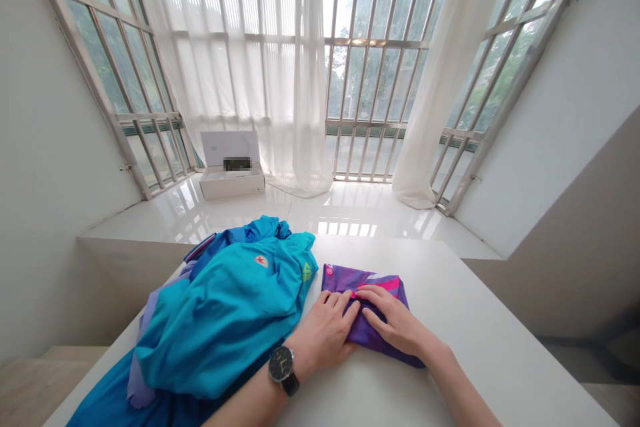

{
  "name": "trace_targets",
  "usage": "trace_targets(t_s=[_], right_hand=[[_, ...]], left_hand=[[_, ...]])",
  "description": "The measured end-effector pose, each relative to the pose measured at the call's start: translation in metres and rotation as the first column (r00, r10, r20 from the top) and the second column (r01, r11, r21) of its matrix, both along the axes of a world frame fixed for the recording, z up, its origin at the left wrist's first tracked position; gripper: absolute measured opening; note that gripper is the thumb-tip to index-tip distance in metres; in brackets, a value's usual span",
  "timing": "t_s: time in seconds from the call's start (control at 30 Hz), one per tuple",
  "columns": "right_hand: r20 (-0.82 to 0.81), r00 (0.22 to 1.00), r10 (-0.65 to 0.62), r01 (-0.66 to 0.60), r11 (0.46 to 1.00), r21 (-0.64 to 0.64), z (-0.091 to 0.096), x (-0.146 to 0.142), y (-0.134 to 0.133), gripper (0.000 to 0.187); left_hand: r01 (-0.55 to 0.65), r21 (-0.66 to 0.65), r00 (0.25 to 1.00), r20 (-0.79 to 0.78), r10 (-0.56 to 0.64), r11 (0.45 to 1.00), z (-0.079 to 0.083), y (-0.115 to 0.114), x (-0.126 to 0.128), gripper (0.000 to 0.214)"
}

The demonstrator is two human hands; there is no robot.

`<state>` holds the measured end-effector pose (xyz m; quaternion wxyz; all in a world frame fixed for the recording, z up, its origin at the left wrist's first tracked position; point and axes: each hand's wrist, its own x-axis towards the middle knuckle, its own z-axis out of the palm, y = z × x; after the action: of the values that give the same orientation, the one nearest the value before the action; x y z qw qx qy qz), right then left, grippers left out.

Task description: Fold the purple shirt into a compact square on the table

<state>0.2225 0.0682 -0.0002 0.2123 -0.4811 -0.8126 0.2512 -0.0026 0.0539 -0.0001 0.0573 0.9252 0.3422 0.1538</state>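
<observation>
A purple garment (pixel 367 339) with pink stripes lies folded into a small flat bundle on the white table (pixel 480 347). My left hand (pixel 327 327), with a black watch on the wrist, rests on the bundle's left part, fingers apart. On its middle and right part lies my right hand (pixel 395 320), its fingers stretched toward the left one. The fabric under both palms is hidden. Just left of the bundle is a loose heap of clothes: a teal garment (pixel 225 320) with a red star badge on top, with blue and lilac cloth (pixel 143 373) beneath it.
Beyond the table runs a glossy white window ledge (pixel 350 203). An open white box (pixel 233 185) with a dark, blurred item stands on it at the left. Sheer curtains (pixel 300 80) hang before a barred window. White walls (pixel 565 120) close in on both sides.
</observation>
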Motion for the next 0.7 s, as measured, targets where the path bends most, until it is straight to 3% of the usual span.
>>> trace_targets(t_s=[0.17,0.37,0.5,0.6,0.63,0.7], right_hand=[[-0.029,1.000,0.002,-0.001,1.000,0.006,-0.008,0.002,0.005,0.038],[-0.011,0.992,-0.128,0.129,0.988,0.091,-0.005,0.001,-0.014,0.041],[-0.146,0.974,-0.173,0.191,0.975,0.117,-0.002,0.007,-0.070,0.041],[-0.352,0.897,-0.268,0.340,0.927,0.159,-0.022,0.016,-0.128,0.036],[-0.427,0.842,-0.330,0.427,0.891,0.154,-0.034,0.019,-0.146,0.034],[-0.561,0.658,-0.502,0.653,0.752,0.092,-0.062,0.024,-0.178,0.031]], left_hand=[[0.017,-0.060,0.999,0.046,-0.014,0.998,-0.009,-0.002,0.005,0.088],[-0.032,-0.156,0.999,0.019,0.035,0.987,-0.006,-0.006,0.016,0.088],[-0.048,-0.211,0.999,-0.002,0.048,0.976,0.000,-0.030,0.013,0.094],[0.003,-0.201,0.999,-0.036,-0.011,0.980,0.001,-0.060,0.007,0.102],[0.029,-0.173,0.998,-0.051,-0.038,0.984,-0.001,-0.070,0.006,0.103],[0.070,-0.089,0.993,-0.090,-0.078,0.994,-0.009,-0.087,0.006,0.099]])
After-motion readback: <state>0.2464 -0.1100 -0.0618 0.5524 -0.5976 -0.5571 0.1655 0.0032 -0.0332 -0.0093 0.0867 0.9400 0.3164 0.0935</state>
